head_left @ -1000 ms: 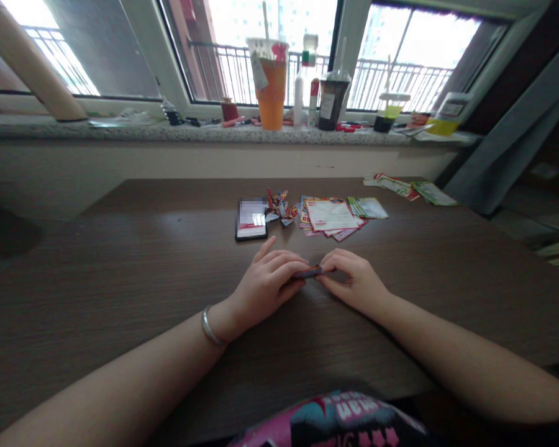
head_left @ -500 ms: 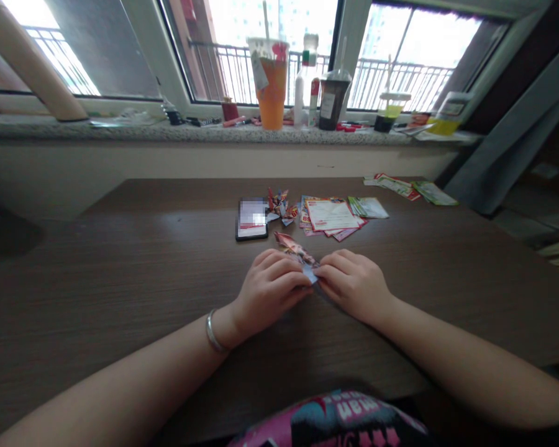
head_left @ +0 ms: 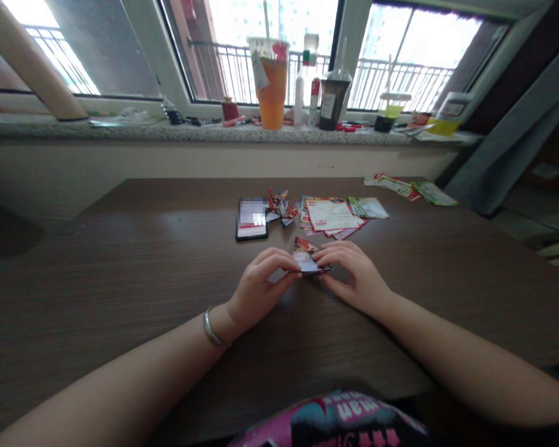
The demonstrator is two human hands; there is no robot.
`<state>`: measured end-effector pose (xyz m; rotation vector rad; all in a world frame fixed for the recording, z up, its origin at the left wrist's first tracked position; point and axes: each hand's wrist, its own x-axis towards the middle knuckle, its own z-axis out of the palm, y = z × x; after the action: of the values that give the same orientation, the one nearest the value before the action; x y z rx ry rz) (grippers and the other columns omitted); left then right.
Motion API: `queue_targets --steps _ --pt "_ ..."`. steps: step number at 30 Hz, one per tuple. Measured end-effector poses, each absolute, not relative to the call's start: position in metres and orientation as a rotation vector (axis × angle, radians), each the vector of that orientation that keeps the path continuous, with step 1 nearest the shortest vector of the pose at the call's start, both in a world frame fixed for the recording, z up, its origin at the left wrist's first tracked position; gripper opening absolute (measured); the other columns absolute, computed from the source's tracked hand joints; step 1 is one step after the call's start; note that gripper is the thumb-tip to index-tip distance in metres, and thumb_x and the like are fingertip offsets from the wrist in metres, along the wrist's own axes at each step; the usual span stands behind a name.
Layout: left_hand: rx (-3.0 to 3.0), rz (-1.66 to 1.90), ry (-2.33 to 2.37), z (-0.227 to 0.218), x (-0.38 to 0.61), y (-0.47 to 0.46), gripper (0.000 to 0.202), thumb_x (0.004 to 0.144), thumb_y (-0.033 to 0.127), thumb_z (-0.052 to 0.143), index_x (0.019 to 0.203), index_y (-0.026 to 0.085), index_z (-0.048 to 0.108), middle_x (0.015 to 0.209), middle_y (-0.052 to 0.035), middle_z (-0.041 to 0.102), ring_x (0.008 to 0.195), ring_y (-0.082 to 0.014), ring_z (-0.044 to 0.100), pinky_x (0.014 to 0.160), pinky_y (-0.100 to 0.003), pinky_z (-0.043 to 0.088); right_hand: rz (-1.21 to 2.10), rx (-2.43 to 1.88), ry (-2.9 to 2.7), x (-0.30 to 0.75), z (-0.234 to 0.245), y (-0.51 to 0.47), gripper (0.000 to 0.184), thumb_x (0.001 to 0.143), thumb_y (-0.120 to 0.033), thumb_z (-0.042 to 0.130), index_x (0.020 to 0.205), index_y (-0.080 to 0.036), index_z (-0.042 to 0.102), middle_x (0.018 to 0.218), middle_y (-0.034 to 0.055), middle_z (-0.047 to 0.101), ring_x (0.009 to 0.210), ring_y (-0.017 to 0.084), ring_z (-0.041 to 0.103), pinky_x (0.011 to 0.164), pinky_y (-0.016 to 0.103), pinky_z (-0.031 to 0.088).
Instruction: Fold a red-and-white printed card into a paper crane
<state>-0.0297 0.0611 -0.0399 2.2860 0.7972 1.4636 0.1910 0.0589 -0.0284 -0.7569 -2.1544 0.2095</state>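
Note:
A folded piece of printed paper (head_left: 306,257), reddish at its far end and pale nearer to me, is held between my two hands just above the table. My left hand (head_left: 266,282), with a silver bangle on the wrist, pinches the paper's left edge between thumb and fingers. From the other side, my right hand (head_left: 356,273) grips the right edge, fingers on top and thumb below. Just beyond my hands lie several folded colourful paper pieces (head_left: 282,207) in a small heap. Part of the held paper is hidden behind my fingers.
A phone (head_left: 252,220) with a lit screen lies left of the heap. Right of it are printed leaflets (head_left: 331,215), with more green and red leaflets (head_left: 395,185) at the table's far right. Cups, including an orange drink (head_left: 272,93), line the windowsill (head_left: 168,133).
The paper has turned from slanting left to pointing more straight away from me, and more of its pale face shows. My hands have shifted their grip and moved slightly apart.

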Motion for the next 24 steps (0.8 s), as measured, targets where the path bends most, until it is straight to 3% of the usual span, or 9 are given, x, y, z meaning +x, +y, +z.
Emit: queue_targets --steps 6,24 --pt "2.293 1.504 0.792 -0.0411 -0.0297 0.0611 0.006 0.084 0.013 0.064 0.085 0.018 0.063 0.083 -0.0023 0.064 0.08 -0.0117 0.062 0.073 -0.025 0.053 0.153 -0.765 -2.078 0.193 -0.0288 0.0584 0.012 0.081 -0.019 0.067 0.091 -0.024 0.066 0.09 0.0023 0.073 0.095 0.02 0.064 0.087 0.039 0.05" --pt "2.339 1.459 0.741 -0.0401 -0.0288 0.0597 0.009 0.084 0.012 0.062 0.09 0.018 0.066 0.082 -0.0027 0.065 0.076 -0.0111 0.063 0.068 -0.023 0.054 0.23 -0.788 -2.04 0.1897 -0.0279 0.0548 0.006 0.082 -0.018 0.063 0.083 -0.023 0.065 0.084 0.0023 0.072 0.082 0.018 0.065 0.079 0.038 0.049"
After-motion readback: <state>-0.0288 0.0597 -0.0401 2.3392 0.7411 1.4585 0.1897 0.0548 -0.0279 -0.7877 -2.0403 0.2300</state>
